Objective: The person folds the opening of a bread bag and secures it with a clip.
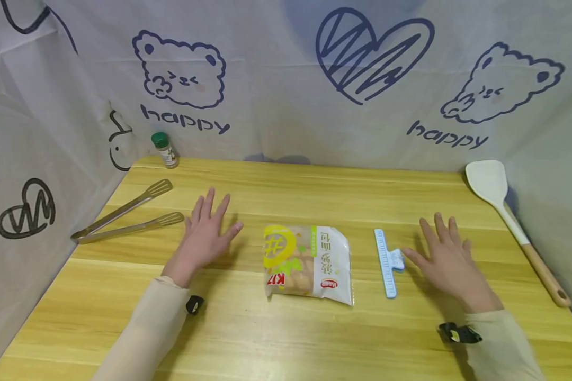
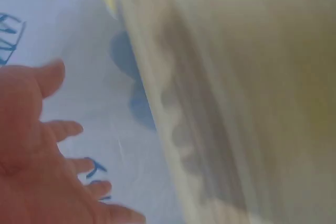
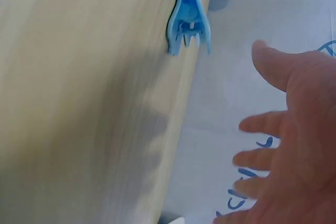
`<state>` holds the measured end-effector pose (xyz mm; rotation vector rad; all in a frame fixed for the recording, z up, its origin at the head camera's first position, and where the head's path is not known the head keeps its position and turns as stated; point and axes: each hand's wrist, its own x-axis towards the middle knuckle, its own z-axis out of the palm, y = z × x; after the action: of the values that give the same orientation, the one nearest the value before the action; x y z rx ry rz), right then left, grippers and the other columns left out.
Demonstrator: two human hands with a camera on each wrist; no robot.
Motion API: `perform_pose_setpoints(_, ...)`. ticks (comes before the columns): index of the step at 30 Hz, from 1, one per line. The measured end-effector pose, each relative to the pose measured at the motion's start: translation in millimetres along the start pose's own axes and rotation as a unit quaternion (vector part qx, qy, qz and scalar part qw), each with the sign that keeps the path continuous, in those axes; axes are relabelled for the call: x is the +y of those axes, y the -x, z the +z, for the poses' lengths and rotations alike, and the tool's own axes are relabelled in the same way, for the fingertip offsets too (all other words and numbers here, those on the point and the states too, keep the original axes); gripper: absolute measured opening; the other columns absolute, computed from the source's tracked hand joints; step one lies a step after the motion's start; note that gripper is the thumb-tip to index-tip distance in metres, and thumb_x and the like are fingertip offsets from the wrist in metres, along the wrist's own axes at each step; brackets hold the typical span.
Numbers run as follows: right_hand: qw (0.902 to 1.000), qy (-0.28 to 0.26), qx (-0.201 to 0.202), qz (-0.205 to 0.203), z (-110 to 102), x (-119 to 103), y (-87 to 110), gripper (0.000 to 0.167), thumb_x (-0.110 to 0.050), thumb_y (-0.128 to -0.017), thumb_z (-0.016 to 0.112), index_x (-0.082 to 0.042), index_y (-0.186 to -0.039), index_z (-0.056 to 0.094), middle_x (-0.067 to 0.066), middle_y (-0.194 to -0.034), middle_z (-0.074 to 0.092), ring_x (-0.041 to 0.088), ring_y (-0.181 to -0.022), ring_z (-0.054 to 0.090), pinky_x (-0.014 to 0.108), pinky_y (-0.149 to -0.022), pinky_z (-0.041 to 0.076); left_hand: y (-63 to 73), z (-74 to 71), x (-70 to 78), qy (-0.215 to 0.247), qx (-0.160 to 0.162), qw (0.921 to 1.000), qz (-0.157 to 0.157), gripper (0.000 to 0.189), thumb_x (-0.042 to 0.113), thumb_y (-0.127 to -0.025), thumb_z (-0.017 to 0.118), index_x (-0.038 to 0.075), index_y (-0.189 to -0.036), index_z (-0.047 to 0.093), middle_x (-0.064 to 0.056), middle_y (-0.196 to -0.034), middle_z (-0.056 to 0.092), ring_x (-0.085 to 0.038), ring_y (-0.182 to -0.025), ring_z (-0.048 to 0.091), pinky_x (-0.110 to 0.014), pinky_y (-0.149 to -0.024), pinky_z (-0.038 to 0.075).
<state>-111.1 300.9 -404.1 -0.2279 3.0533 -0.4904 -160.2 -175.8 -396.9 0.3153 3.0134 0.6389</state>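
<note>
A plastic food package [image 1: 309,263] with a yellow print and a white end lies flat in the middle of the wooden table. To its right is a light blue bag clip [image 1: 388,263], whose end also shows in the right wrist view as a blue clip [image 3: 189,19]. My left hand [image 1: 204,241] is spread over the table left of the package, between it and the metal tongs [image 1: 124,214]. Just right of the clip my right hand [image 1: 450,262] hovers with fingers spread, its thumb close to the clip's handle. Neither hand holds anything.
A white spatula [image 1: 488,182] with a wooden handle lies along the right edge. At the back left corner stands a green-capped seasoning bottle [image 1: 166,151]. White cloth [image 1: 276,79] with drawn bears and hearts walls the table [image 1: 267,344] at the back and sides.
</note>
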Motion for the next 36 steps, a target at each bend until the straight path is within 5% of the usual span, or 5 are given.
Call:
perform_pose_setpoints(5,0.9968,-0.038,0.042,-0.057,2.4,-9.5,-6.8,0.066,-0.037,-0.102,0.053,0.009,-0.145,0.035,0.034,-0.154,0.016,0.047,-0.144,-0.001,0.068,-0.108,0.008,-15.7,3.7,17.5,0.117,-0.020,0.9896,0.081,0.073,0.039,-0.100,0.057,0.007,-0.156,0.024,-0.014,-0.163,0.002,-0.035,-0.147,-0.001,-0.060,-0.113,0.011)
perform_pose_setpoints(11,0.9932,-0.095,0.005,-0.066,5.1,-28.6,-18.6,0.059,-0.033,-0.103,0.052,0.007,-0.144,0.040,0.030,-0.152,0.026,0.046,-0.143,0.014,0.066,-0.107,0.020,-34.4,12.2,42.3,0.176,-0.061,0.9742,0.128,0.062,0.028,-0.098,0.063,0.002,-0.149,0.038,-0.014,-0.160,0.018,-0.033,-0.146,0.011,-0.052,-0.115,0.014)
perform_pose_setpoints(29,0.9860,-0.158,-0.024,-0.048,29.6,-67.7,-43.3,0.043,-0.025,-0.101,0.056,0.002,-0.134,0.056,0.025,-0.143,0.045,0.045,-0.132,0.038,0.059,-0.107,0.029,-80.7,28.0,114.0,0.144,-0.173,0.9568,0.183,0.043,0.022,-0.099,0.062,0.003,-0.137,0.054,-0.010,-0.137,0.055,-0.025,-0.127,0.049,-0.037,-0.106,0.038)
perform_pose_setpoints(36,0.9785,-0.198,-0.038,-0.045,34.1,-75.9,-49.3,0.043,-0.024,-0.099,0.060,0.000,-0.134,0.057,0.020,-0.140,0.050,0.041,-0.131,0.042,0.056,-0.108,0.030,-87.6,39.0,128.7,0.117,-0.211,0.9573,0.159,0.041,0.019,-0.097,0.064,-0.003,-0.131,0.057,-0.016,-0.129,0.060,-0.027,-0.120,0.055,-0.036,-0.102,0.042)
